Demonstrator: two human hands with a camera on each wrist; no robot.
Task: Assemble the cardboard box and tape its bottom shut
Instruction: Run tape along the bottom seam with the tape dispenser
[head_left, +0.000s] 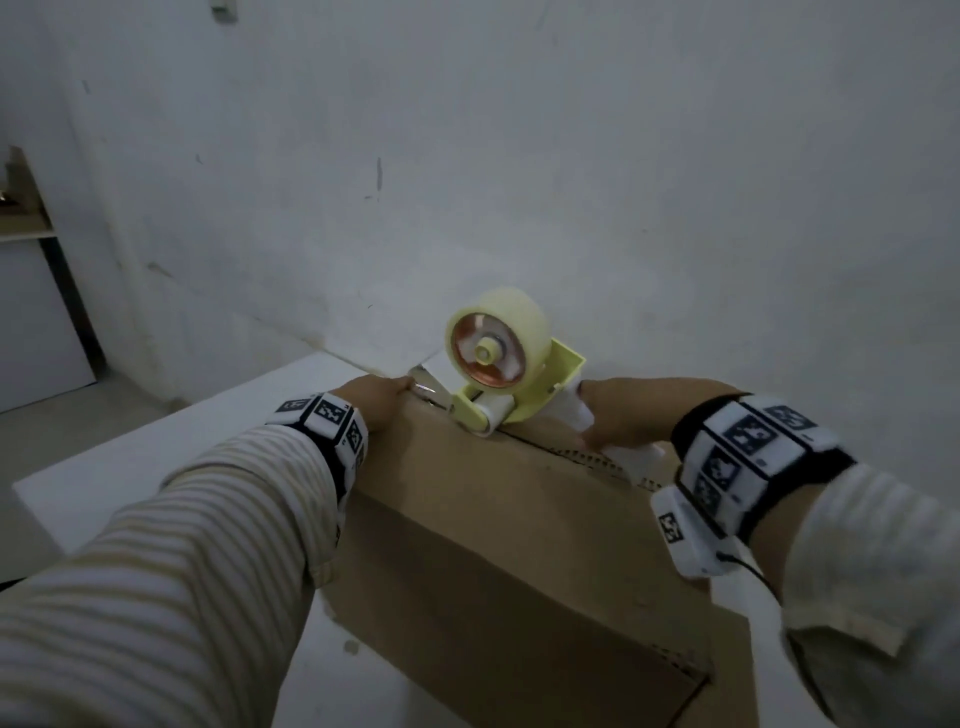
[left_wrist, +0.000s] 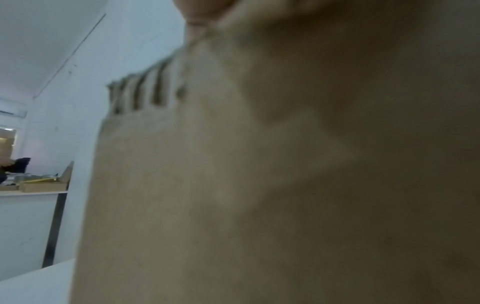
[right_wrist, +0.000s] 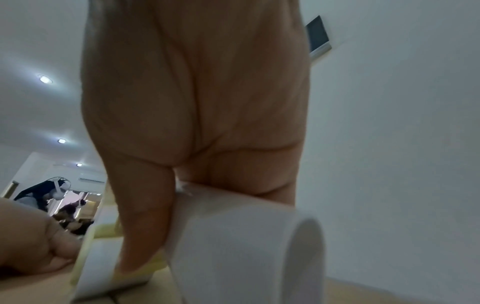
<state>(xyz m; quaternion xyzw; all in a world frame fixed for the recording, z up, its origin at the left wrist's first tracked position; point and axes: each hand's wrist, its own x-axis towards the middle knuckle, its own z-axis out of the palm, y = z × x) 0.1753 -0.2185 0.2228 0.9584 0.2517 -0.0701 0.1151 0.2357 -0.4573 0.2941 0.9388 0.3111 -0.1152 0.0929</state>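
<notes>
Half done, I reckon: cardboard box stands folded on the bench, tape dispenser at its 12 o'clock edge. Right hand grips the handle; left hand fingers' curl, can't tell. Seam untaped.

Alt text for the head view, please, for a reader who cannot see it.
A person's right hand grips the white handle of a pale yellow tape dispenser resting on the top seam of a brown cardboard box, while the left hand rests at the box's far edge. The box stands on a white table by a scuffed white wall.
</notes>
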